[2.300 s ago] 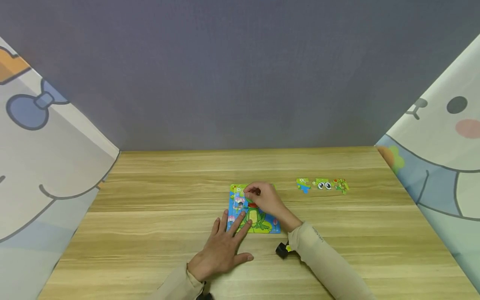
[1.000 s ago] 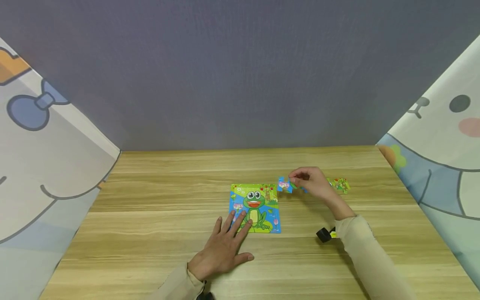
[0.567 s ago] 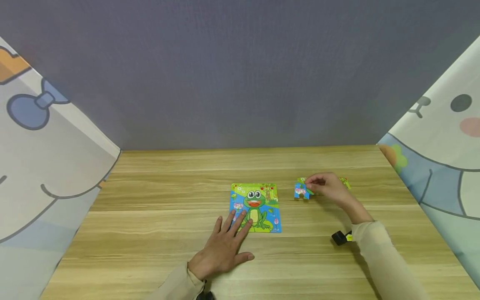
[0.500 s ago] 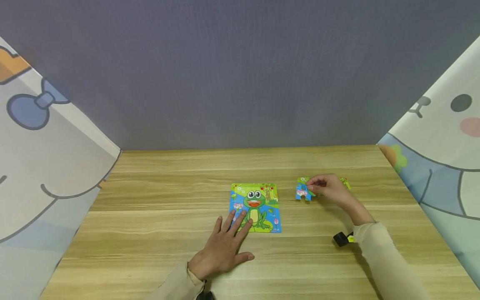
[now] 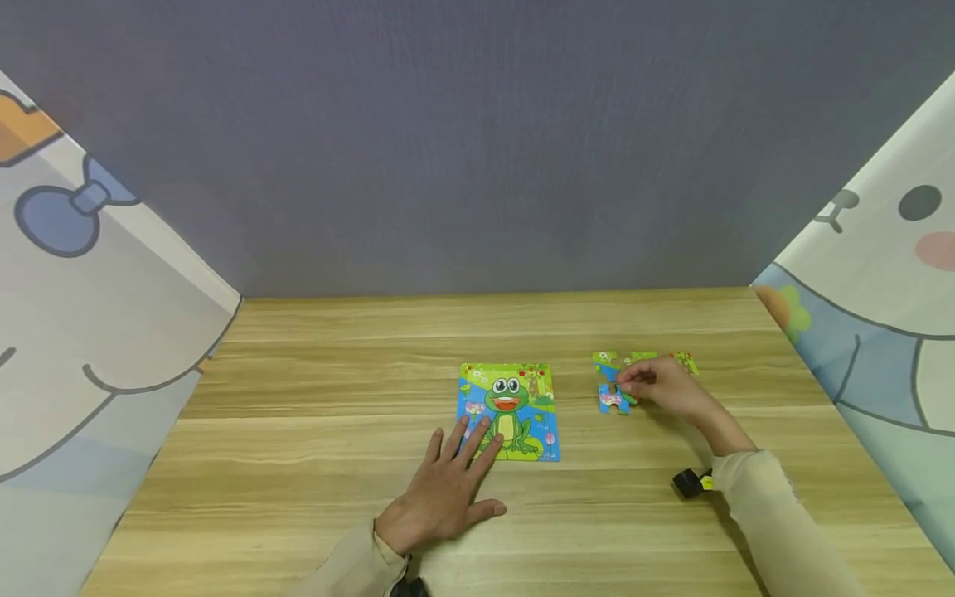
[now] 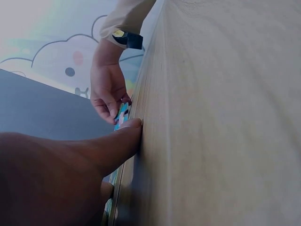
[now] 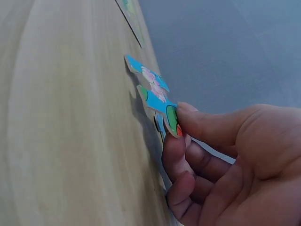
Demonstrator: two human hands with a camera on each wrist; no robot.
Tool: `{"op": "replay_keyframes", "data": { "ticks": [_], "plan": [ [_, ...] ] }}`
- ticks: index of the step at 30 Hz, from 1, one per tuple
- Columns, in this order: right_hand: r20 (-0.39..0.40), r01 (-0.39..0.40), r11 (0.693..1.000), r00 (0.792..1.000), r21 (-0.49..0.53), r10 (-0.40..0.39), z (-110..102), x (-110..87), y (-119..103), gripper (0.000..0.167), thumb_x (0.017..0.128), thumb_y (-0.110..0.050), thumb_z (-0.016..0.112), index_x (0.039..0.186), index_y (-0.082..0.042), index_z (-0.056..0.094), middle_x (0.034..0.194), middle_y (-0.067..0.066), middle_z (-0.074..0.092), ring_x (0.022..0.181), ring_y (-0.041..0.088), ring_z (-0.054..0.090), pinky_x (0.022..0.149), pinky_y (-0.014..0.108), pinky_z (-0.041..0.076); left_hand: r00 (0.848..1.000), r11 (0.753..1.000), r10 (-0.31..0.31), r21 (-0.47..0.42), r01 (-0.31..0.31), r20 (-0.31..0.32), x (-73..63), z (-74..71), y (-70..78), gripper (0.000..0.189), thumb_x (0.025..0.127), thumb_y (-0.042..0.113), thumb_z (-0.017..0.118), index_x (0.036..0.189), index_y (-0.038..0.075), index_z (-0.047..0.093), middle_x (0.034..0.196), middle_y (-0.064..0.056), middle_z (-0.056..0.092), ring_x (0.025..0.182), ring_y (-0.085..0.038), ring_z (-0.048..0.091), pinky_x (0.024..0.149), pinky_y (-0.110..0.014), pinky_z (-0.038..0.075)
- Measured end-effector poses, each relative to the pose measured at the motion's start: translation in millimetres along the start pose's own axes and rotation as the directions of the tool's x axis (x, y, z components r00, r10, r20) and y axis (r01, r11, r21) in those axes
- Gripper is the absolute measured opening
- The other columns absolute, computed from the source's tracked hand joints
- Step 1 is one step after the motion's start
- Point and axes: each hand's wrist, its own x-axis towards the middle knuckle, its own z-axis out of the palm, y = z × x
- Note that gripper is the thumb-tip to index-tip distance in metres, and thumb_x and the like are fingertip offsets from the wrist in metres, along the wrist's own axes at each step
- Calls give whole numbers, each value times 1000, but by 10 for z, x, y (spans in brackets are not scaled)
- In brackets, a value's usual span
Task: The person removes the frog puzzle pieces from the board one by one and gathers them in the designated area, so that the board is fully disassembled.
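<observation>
Between thumb and fingers my right hand (image 5: pixel 667 387) pinches a blue puzzle piece (image 5: pixel 612 399) with a pink flower and a green edge. In the right wrist view this puzzle piece (image 7: pixel 153 87) is tilted, its near end between the thumb and fingertips. Just behind it lie other puzzle pieces (image 5: pixel 605 358), partly covered by the hand. My left hand (image 5: pixel 440 497) lies flat with spread fingers, its fingertips on the lower left of a square frog picture board (image 5: pixel 522 414). That board shows a smiling green frog on blue and yellow-green.
A wooden table (image 5: pixel 313 414) carries everything. A plain grey wall (image 5: pixel 477 166) rises behind it, and cartoon-printed panels stand at both sides. One puzzle piece (image 5: pixel 685 362) with red spots lies at the right end of the row. A black wrist device (image 5: pixel 688 483) hangs by the right cuff.
My right hand has gone from the frog board to the pieces at right, carrying the flower piece, then moved slightly towards me and right. The left hand has stayed put.
</observation>
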Motion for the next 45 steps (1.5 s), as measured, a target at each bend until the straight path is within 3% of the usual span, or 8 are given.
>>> {"op": "replay_keyframes", "data": {
  "ticks": [14,26,35,45],
  "plan": [
    [-54,65,979,996,-194,-76,41,25,-1,11,92,-3,68,99,-2,76,99,14,76,83,6,65,72,19,52,1000,1000,-4,-8,4,-2,21,11,-10,80,96,61,51,160,18,27,171,-9,13,157,-39,15,119,-65,22],
    [-86,78,965,991,-249,-102,69,-2,-39,10,92,-5,69,98,-1,77,93,11,76,78,4,61,68,20,50,1000,1000,-8,-10,8,10,26,9,3,80,96,61,51,160,19,26,171,-9,13,157,-38,14,120,-64,21],
    [-97,86,966,989,-246,-113,157,64,-307,16,96,-13,66,103,-2,75,92,8,75,79,11,64,69,26,51,1000,1000,-7,-1,7,10,17,13,-5,81,96,62,50,160,19,26,171,-9,12,157,-38,14,120,-65,21],
    [-50,128,977,989,-169,-138,496,268,-643,16,96,-12,66,103,-2,75,90,7,74,77,12,62,68,25,51,1000,1000,2,12,-2,-15,21,4,1,82,95,62,53,159,18,28,170,-10,16,156,-40,18,118,-66,26]
  ]
}}
